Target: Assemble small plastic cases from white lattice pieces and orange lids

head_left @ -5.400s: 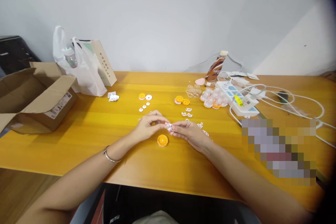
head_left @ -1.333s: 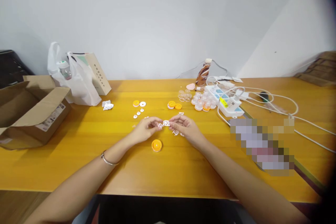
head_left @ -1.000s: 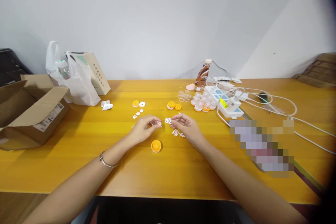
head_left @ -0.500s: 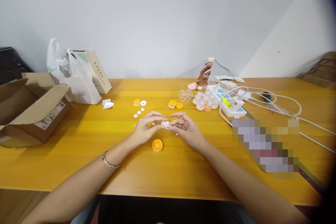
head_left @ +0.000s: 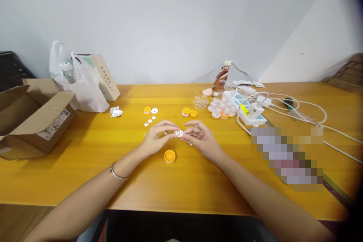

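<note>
Between my two hands is a small white openwork piece (head_left: 179, 133), too small to name more exactly. My left hand (head_left: 159, 136) pinches it from the left with thumb and fingertips. From the other side, the thumb and fingers of my right hand (head_left: 200, 138) close on its right edge. Just below them an orange round cap (head_left: 169, 156) with a pale rim lies on the table. Several small white knobbed discs (head_left: 150, 120) sit beyond my left hand, near an orange ring (head_left: 147, 110) and a white ring (head_left: 154, 110). Part of a small white piece (head_left: 190, 143) shows under my right hand.
Two orange parts (head_left: 186, 112), clear rings (head_left: 200, 102) and a cluster of clear domed caps (head_left: 221, 109) lie farther back. A bottle (head_left: 221, 78), power strip (head_left: 245, 109) and loose cables are right. Left stand a cardboard box (head_left: 53, 128) and plastic bag (head_left: 87, 87).
The white piece has turned slightly between my fingertips. Both hands keep nearly the same place and grip.
</note>
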A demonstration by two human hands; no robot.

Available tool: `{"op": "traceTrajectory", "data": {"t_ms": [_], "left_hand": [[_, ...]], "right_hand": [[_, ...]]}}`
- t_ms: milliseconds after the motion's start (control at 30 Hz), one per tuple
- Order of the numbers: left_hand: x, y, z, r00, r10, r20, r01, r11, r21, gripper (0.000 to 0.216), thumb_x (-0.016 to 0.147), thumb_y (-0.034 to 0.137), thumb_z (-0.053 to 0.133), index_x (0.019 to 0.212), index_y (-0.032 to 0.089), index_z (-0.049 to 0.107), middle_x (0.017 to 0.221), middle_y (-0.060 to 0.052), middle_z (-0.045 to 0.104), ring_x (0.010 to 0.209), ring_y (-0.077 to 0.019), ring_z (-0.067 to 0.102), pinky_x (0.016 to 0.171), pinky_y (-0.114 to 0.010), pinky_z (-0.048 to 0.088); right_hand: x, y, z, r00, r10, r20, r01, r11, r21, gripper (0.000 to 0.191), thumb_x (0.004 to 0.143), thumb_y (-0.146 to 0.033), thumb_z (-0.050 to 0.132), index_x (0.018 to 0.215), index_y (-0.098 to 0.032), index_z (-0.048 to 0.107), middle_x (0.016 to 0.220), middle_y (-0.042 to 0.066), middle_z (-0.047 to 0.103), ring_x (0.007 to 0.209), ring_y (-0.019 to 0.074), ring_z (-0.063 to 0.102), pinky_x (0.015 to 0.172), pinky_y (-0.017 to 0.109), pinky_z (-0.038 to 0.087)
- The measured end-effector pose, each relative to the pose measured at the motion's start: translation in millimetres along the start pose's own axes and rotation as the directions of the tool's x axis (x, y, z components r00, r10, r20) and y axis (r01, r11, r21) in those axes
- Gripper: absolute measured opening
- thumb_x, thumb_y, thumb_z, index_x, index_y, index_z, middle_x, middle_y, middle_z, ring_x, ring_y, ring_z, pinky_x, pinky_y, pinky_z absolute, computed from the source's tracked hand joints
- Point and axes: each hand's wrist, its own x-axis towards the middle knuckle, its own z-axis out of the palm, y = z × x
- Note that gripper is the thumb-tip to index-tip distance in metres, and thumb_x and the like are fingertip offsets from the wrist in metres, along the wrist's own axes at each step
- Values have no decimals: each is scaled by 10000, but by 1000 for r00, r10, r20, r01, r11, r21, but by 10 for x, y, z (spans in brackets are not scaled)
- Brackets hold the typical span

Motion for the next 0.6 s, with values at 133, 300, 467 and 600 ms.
{"op": "traceTrajectory", "data": {"t_ms": [133, 300, 467, 600], "left_hand": [[-6, 6, 16, 997, -58, 42, 58, 998, -12, 173, 790, 223, 574, 932, 175, 658, 905, -74, 659, 842, -161, 598, 736, -278, 474], [-32, 3, 69, 972, -227, 64, 233, 965, -122, 219, 777, 252, 586, 958, 142, 638, 874, -75, 676, 777, -152, 625, 738, -276, 487], [-48, 37, 138, 948, -318, -11, 300, 905, -303, 196, 737, 269, 634, 871, 126, 627, 875, -81, 673, 799, -159, 629, 772, -286, 491], [-55, 48, 213, 941, -333, -67, 286, 883, -372, 209, 729, 231, 639, 905, 134, 580, 834, -55, 652, 773, -134, 614, 767, -270, 485]], "right_hand": [[4, 39, -1, 999, -33, 0, 33, 999, -40, 291, 696, -259, 655, 922, -233, 473, 739, -20, 625, 687, 111, 591, 696, 278, 457], [4, 107, -2, 993, -116, -19, 111, 982, -155, 259, 719, -264, 629, 922, -227, 473, 752, -12, 618, 730, 124, 605, 717, 284, 475], [-26, 122, 24, 965, -264, -7, 252, 928, -276, 214, 751, -223, 592, 928, -228, 471, 823, 7, 610, 760, 124, 610, 712, 277, 493], [-48, 120, 58, 940, -340, -17, 312, 880, -359, 203, 759, -211, 578, 929, -231, 469, 836, 14, 581, 757, 127, 600, 703, 277, 504]]}}
